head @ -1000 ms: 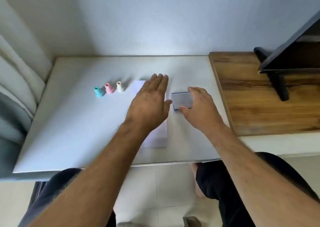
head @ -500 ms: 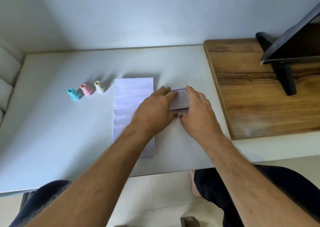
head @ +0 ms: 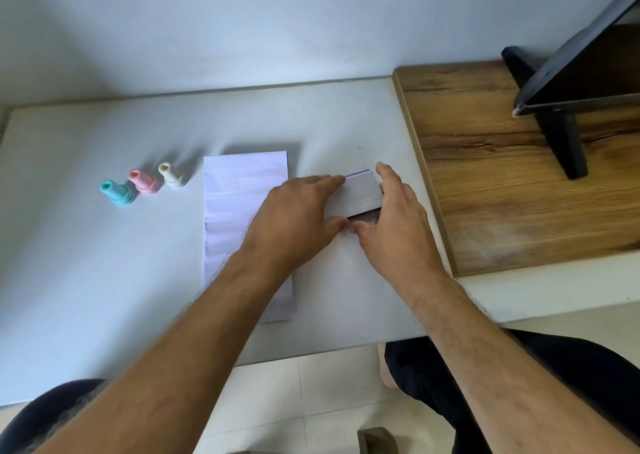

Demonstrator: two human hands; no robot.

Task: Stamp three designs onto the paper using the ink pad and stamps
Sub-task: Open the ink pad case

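Hands: left [head: 294,218] and right [head: 398,221] both pinch flat rectangular ink pad [head: 360,194], lid tilted up.

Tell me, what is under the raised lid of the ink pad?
Under the lid only a thin dark strip of the ink pad shows at its near edge. The rest is covered by the lid, left hand and right hand.

Soft, even daylight is filling the scene, moderately bright with a cool bluish cast. The three stamps [head: 142,183] and the paper [head: 242,211] are throwing short, faint shadows toward the far right. The white table [head: 104,263] is showing no glare. Wide-angle bending is showing at the edges. The picture is looking slightly soft throughout.
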